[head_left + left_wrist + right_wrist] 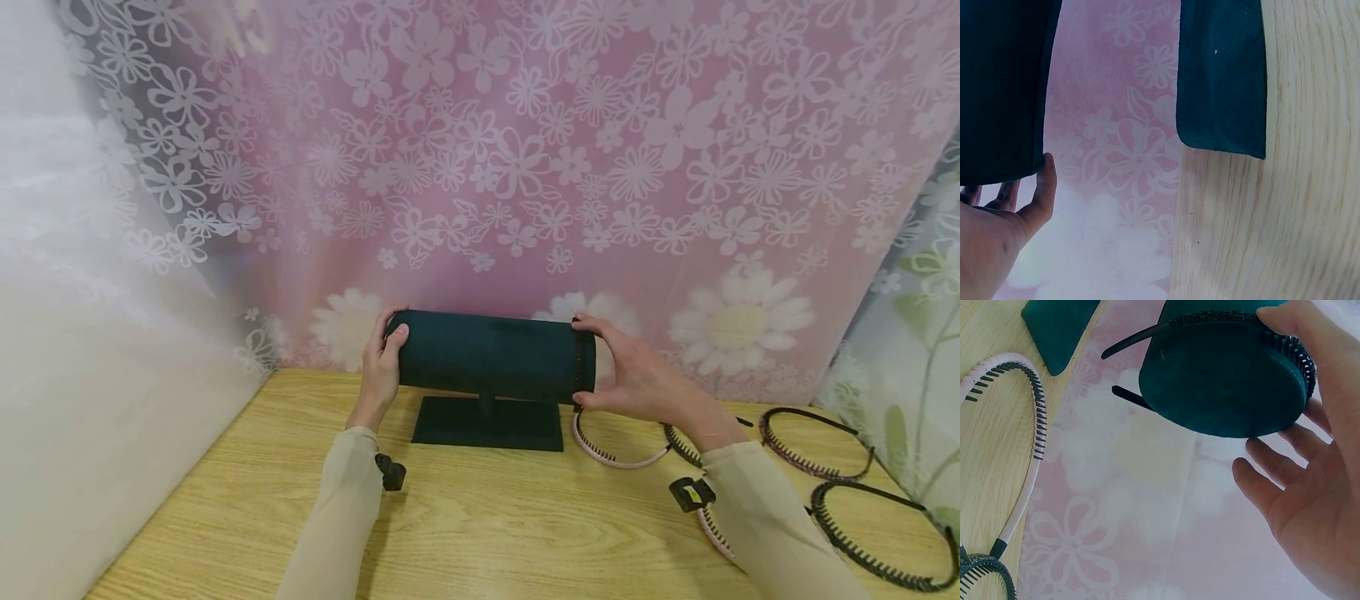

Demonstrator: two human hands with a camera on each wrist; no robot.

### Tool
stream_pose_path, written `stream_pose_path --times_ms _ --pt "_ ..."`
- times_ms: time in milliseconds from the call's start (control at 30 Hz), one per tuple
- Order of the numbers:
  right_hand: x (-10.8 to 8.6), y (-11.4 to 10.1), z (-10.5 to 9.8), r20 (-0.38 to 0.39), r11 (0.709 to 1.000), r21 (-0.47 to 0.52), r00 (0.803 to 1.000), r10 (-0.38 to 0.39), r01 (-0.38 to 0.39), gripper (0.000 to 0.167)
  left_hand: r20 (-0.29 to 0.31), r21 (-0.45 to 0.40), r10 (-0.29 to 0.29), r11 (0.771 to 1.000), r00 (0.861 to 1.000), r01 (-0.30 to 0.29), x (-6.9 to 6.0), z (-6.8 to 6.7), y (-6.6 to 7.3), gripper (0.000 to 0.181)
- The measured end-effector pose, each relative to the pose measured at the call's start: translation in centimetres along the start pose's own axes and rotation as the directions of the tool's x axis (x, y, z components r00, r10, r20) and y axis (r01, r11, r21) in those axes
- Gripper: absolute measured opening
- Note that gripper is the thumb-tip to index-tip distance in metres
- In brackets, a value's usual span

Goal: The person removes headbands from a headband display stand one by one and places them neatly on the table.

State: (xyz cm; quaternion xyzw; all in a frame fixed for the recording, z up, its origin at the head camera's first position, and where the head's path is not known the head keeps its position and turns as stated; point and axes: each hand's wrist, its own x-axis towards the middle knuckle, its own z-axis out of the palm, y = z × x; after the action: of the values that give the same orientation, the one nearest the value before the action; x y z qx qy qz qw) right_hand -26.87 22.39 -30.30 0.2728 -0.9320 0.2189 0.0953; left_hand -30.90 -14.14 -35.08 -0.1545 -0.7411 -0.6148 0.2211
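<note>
A dark green velvet headband stand lies across the middle of the head view, with a horizontal roll (487, 354) above a flat rectangular base (487, 423). My left hand (382, 367) grips the roll's left end, thumb at the front; the left wrist view shows fingers (1046, 190) against its edge. At the opposite end my right hand (637, 375) holds a black toothed headband (581, 362) around the roll. In the right wrist view this headband (1216, 319) looks beaded, its two tips pointing away from the hand, my thumb on its band.
Several more toothed headbands lie on the wooden table (225, 500) at the right, including a pink one (622, 464), a black one (877, 562) and a dark patterned one (813, 467). A pink flowered curtain (480, 167) hangs close behind the stand.
</note>
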Motion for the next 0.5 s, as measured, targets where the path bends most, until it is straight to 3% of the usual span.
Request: stream_pose_path --times_ms 500 --pt "-0.57 0.82 0.03 -0.005 0.992 0.120 0.999 -0.045 0.046 0.092 0.004 0.004 0.010 1.000 1.000 -0.010 -0.11 -0.02 0.27 0.045"
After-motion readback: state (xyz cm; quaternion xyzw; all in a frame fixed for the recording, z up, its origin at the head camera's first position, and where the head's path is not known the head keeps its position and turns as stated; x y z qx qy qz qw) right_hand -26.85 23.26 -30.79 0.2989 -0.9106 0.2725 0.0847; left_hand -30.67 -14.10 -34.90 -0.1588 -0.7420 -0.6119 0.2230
